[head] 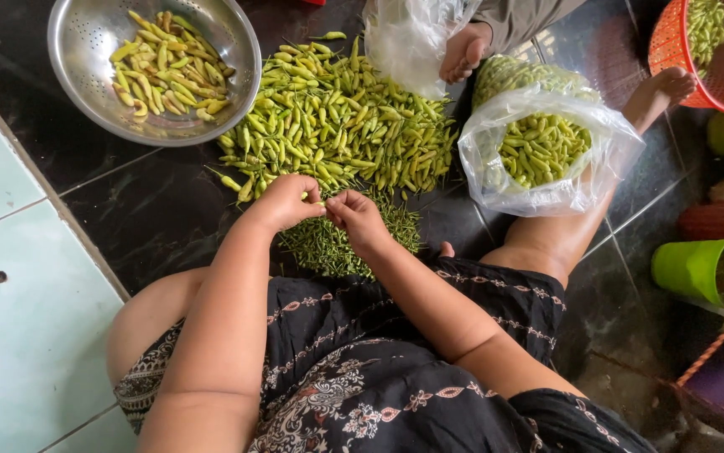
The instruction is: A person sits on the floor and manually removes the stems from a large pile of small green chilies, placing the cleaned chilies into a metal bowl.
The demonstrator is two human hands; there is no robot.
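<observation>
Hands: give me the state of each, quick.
Left hand: fingers pinched shut on a small green chili.
Right hand: pinched on the same chili's other end.

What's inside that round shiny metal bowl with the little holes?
The round perforated metal colander holds a heap of yellow-green chili peppers. Whatever lies beneath that heap is covered.

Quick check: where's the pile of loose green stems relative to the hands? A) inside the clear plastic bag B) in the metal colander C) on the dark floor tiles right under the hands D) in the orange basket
C: the heap of thin green stems lies on the dark floor tile directly beneath the left hand and right hand, which pinch a small green chili between them; the round metal colander holds only yellow-green chilies.
</observation>
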